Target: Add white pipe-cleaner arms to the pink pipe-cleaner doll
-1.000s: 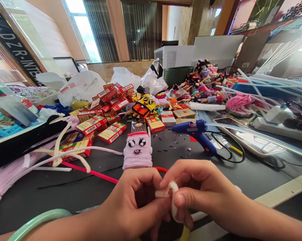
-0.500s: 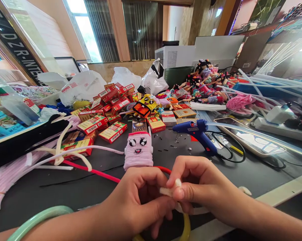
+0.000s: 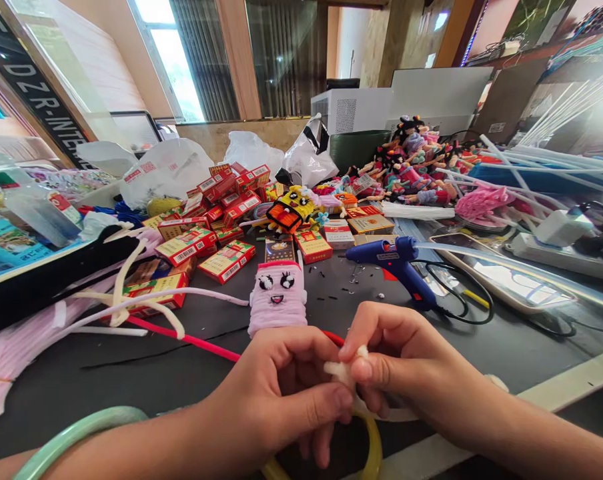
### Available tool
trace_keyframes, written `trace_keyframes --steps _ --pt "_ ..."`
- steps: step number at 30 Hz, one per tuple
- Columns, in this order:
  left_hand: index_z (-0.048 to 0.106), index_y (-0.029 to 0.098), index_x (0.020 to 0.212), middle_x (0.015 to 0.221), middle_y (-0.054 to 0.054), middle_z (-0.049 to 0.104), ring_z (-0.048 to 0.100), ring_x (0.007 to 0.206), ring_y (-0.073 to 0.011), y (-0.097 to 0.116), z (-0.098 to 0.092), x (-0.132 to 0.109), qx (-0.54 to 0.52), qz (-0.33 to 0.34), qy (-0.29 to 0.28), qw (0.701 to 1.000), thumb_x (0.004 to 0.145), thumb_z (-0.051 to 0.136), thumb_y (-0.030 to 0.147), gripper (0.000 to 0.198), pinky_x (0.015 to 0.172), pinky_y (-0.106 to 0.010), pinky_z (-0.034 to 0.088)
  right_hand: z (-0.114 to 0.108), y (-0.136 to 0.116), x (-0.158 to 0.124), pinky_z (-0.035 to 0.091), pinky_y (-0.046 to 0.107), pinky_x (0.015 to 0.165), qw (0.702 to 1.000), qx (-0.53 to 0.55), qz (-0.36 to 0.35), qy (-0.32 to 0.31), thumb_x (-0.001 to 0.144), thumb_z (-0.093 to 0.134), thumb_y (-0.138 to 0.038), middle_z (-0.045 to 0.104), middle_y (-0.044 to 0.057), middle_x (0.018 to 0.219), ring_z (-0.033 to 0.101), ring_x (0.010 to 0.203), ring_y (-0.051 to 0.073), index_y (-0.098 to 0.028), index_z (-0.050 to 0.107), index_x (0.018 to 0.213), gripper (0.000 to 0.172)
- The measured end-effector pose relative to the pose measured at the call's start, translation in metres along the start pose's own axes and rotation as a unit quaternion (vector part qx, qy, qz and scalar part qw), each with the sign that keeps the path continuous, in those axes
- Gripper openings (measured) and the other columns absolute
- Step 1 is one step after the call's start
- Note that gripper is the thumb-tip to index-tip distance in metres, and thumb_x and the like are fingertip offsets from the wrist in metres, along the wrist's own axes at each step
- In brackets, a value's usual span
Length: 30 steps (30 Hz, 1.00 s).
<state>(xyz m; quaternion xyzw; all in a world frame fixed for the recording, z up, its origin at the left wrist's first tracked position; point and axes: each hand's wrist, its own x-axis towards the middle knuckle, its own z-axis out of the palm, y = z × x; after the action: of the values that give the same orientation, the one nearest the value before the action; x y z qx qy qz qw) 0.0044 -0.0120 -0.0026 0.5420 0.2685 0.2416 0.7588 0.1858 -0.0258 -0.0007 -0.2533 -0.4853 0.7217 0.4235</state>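
A cream fuzzy pipe cleaner (image 3: pixel 339 370), bent into a small shape, is held between my two hands. My left hand (image 3: pixel 286 393) is closed, thumb and fingers pinching its lower part. With thumb and forefinger, my right hand (image 3: pixel 396 363) grips the short end on the right. A length of the pale stem runs out beneath the right hand. Just beyond my hands a pink pipe-cleaner figure (image 3: pixel 279 307) with a black-and-white eyed face and a small mouth lies on the dark table (image 3: pixel 206 380). A red pipe cleaner (image 3: pixel 191 341) passes behind my left hand.
A blue glue gun (image 3: pixel 394 263) stands right of the pink figure, beside a phone (image 3: pixel 501 277) and a power strip (image 3: pixel 566 257). Small red boxes (image 3: pixel 229 261) pile up behind, near a yellow figure (image 3: pixel 289 210) and dolls (image 3: pixel 416 170). Pink pipe cleaners (image 3: pixel 11 353) lie left.
My fingers have shifted slightly on the cream pipe cleaner, and its bent end has turned a little. The left thumb has moved slightly. The things on the table stay put.
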Motion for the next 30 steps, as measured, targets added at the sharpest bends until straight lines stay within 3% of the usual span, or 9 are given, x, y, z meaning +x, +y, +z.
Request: trace_keyframes --steps 8,13,24,30 --pt "0.065 0.014 0.088 0.081 -0.004 0.069 0.057 0.047 -0.0045 0.006 0.003 0.0 -0.011 0.007 -0.024 1.0 0.076 0.079 0.045 0.037 0.043 -0.013 0.044 0.002 0.001 -0.003 0.045 0.017 0.051 0.998 0.023 -0.06 0.026 0.082 0.079 -0.037 0.061 -0.005 0.056 0.053 0.049 0.006 -0.018 0.062 0.079 0.026" --pt "0.062 0.014 0.084 0.076 -0.001 0.067 0.058 0.046 -0.0039 0.005 0.004 0.001 -0.039 0.026 -0.005 0.999 0.074 0.081 0.043 0.035 0.044 -0.011 0.045 0.003 0.001 -0.005 0.049 0.014 0.057 0.995 0.024 -0.087 0.03 0.083 0.078 -0.031 0.069 -0.003 0.067 0.061 0.058 0.005 -0.019 0.068 0.083 0.015" --pt "0.063 0.014 0.08 0.065 0.002 0.067 0.059 0.045 -0.0062 0.009 0.014 -0.002 0.008 0.107 0.104 0.989 0.077 0.077 0.045 0.034 0.045 -0.014 0.047 0.011 -0.003 -0.011 0.058 0.02 0.058 0.962 -0.187 -0.164 0.112 0.084 0.075 -0.041 0.07 0.0 0.068 0.069 0.061 0.012 -0.02 0.063 0.078 0.024" --pt "0.064 0.016 0.084 0.058 0.004 0.064 0.059 0.049 -0.0062 0.007 0.015 -0.009 0.061 0.157 0.136 0.976 0.084 0.072 0.032 0.017 0.049 -0.013 0.049 0.015 -0.003 -0.012 0.056 0.016 0.056 0.944 -0.242 -0.181 0.132 0.084 0.072 -0.026 0.07 -0.001 0.065 0.069 0.06 0.011 -0.02 0.063 0.079 0.011"
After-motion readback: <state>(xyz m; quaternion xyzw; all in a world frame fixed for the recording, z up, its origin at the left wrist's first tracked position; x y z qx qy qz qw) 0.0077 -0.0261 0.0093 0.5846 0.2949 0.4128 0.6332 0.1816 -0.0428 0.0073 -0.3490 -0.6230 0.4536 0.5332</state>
